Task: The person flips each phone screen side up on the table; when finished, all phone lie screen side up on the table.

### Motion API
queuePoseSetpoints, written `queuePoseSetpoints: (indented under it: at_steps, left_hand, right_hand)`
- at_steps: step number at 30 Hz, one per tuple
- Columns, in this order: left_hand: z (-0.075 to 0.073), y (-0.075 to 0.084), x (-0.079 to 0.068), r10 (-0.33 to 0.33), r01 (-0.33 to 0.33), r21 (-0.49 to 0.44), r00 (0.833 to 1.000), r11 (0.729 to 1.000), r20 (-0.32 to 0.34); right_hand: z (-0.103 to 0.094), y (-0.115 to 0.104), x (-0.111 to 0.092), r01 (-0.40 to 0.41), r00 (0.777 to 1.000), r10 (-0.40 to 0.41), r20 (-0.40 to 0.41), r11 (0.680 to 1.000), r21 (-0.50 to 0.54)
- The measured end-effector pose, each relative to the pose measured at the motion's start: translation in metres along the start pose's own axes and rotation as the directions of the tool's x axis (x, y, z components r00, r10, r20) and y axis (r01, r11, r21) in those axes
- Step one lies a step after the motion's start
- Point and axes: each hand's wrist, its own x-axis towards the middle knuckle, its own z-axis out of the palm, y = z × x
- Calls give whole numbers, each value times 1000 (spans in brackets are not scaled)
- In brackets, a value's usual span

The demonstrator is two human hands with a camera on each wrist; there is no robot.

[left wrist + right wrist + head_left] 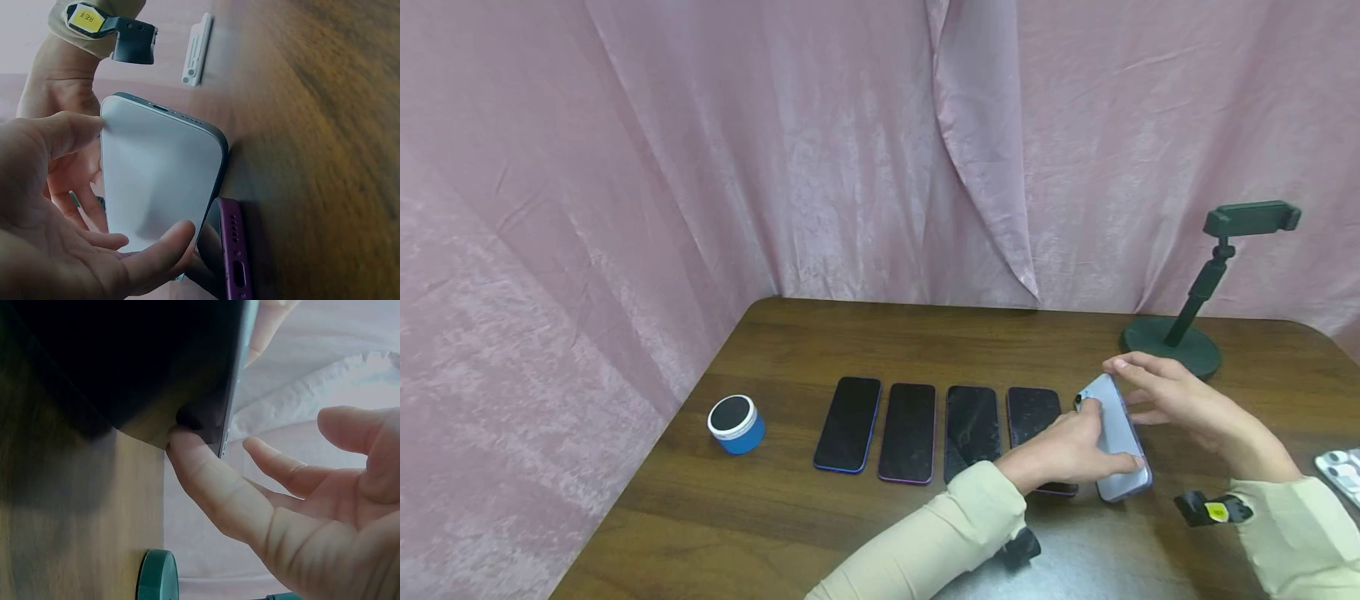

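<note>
A light blue phone [1118, 437] is tilted off the table, its back with the camera facing up and its dark screen [156, 356] facing down. My left hand [1067, 446] grips it by its edges, fingers and thumb spread along the back. My right hand [1187, 404] touches the phone's far corner with one finger, while its thumb stands apart. Left of it lies a row of phones, screens up: a blue-edged phone [847, 425], a purple-edged phone [907, 433], a dark phone [972, 421] and another dark phone [1032, 408], partly hidden by my left hand.
Behind my right hand stands a green phone stand [1180, 329]. At the right edge lies a pale phone [1343, 473], camera side up. A blue jar [741, 435] with a white-rimmed lid sits at the left. Pink curtains [850, 150] hang behind the wooden table [715, 517].
</note>
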Motion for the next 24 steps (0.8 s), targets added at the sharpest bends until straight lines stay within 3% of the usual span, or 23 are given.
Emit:
queuePoseSetpoints:
  at_steps: [8,18,24]
  left_hand:
    - [-2,-3,0,-42,42,-103,999,994,4]
    - [1,-4,0,-59,56,-80,998,995,-28]
    - [1,-3,0,-66,60,-124,997,990,-43]
  right_hand:
    - [5,-2,5,-36,998,31,50,995,90]
    - [14,7,11,-182,967,144,209,968,175]
    - [16,5,14,-213,958,169,232,961,179]
